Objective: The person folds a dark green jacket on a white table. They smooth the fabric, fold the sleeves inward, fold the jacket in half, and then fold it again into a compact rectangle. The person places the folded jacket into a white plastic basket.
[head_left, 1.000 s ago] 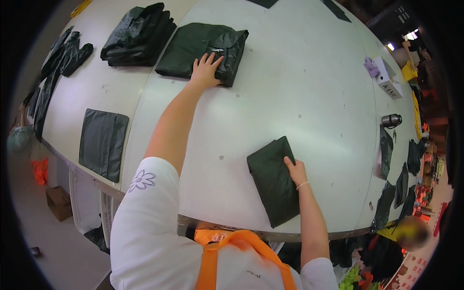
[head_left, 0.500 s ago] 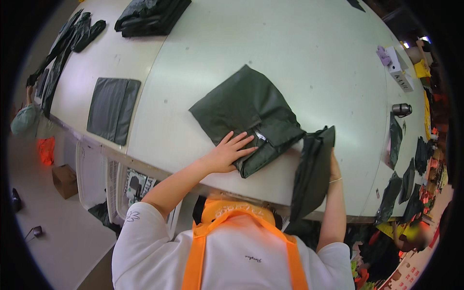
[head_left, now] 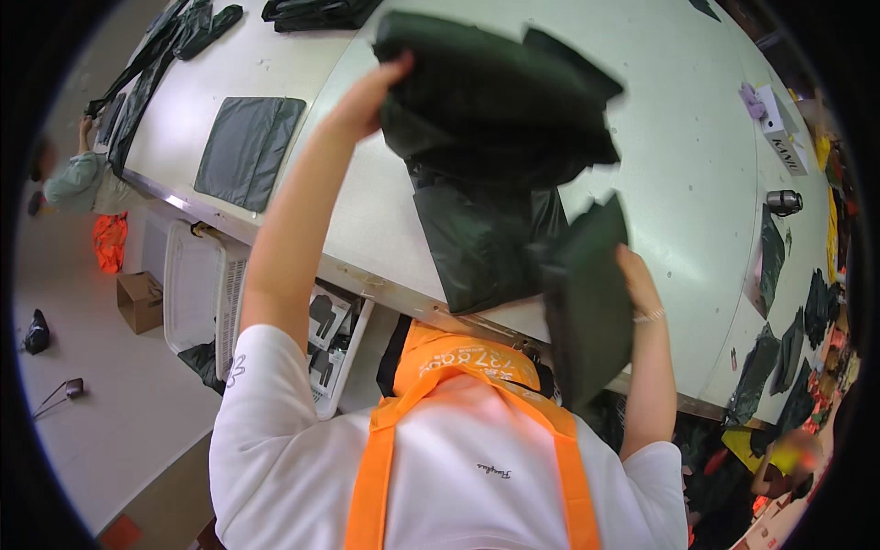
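Note:
My left hand (head_left: pixel 371 96), stretched far forward, is closed on the edge of a dark green waterproof garment (head_left: pixel 490 96). That garment is lifted, partly folded and blurred by motion. Below it, dark green fabric (head_left: pixel 481 247) lies on the table near the front edge; I cannot tell whether it is part of the same garment. Closer to my body on the right, my right hand (head_left: pixel 637 284) grips a folded dark green garment (head_left: pixel 591 302) by its right side. This one is held upright at the table's edge, and most of the fingers are hidden behind it.
On the pale table (head_left: pixel 678 229), a flat folded garment (head_left: pixel 249 151) lies at left, with a dark stack (head_left: pixel 321 13) beyond it. A flask (head_left: pixel 785 202) and a white box (head_left: pixel 782 133) stand at right. Below the table's left edge is a white basket (head_left: pixel 194 284). Co-workers are at both sides.
My left hand has gone from lying flat on the garment to gripping its edge, lifting it up and away from me. My right hand still holds the folded garment at the right.

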`<state>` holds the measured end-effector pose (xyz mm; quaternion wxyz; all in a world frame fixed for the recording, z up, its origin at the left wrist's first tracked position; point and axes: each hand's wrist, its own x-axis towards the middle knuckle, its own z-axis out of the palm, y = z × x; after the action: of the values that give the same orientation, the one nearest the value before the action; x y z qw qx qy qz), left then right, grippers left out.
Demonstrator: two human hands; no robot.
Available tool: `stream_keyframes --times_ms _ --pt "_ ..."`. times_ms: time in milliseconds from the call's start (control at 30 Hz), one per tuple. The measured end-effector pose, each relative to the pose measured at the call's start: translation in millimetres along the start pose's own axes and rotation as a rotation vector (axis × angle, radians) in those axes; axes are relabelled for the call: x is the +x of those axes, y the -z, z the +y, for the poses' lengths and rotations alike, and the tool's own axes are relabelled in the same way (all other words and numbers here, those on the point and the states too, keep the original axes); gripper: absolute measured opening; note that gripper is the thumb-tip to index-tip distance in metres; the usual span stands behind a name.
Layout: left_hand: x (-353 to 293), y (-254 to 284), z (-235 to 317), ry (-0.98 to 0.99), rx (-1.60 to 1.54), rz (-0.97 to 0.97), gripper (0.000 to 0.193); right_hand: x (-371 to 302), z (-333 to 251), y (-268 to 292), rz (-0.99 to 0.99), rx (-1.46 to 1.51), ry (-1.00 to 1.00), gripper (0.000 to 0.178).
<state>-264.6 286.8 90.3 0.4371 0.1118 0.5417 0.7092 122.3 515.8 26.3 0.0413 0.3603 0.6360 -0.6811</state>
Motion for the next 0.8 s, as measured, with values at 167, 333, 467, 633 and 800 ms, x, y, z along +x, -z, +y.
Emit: stream_keyframes --times_ms 167,333,467,633,800 --pt "63.3 56.5 34.7 0.091 -0.23 -0.02 0.053 84.5 -51.9 -104.1 -0.046 -0.081 -0.047 0.068" --pt "93.2 105.2 2.0 0.07 -0.426 -0.086 0.052 154.4 -31.6 -115.4 0.176 -0.153 -0.123 0.069" --pt "98.9 113.0 -1.2 0.03 -0.453 -0.01 0.051 160.1 -32.8 -124.8 0.229 -0.144 0.06 0.067" --pt "71.4 79.5 13.2 -0.143 -0.176 0.119 0.039 186.3 -63.2 -140.7 0.357 -0.606 0.024 0.066" --pt "-18.8 -17.7 -17.0 -0.405 0.554 -0.71 0.058 203.4 -19.3 -139.0 0.348 -0.626 0.165 0.07"
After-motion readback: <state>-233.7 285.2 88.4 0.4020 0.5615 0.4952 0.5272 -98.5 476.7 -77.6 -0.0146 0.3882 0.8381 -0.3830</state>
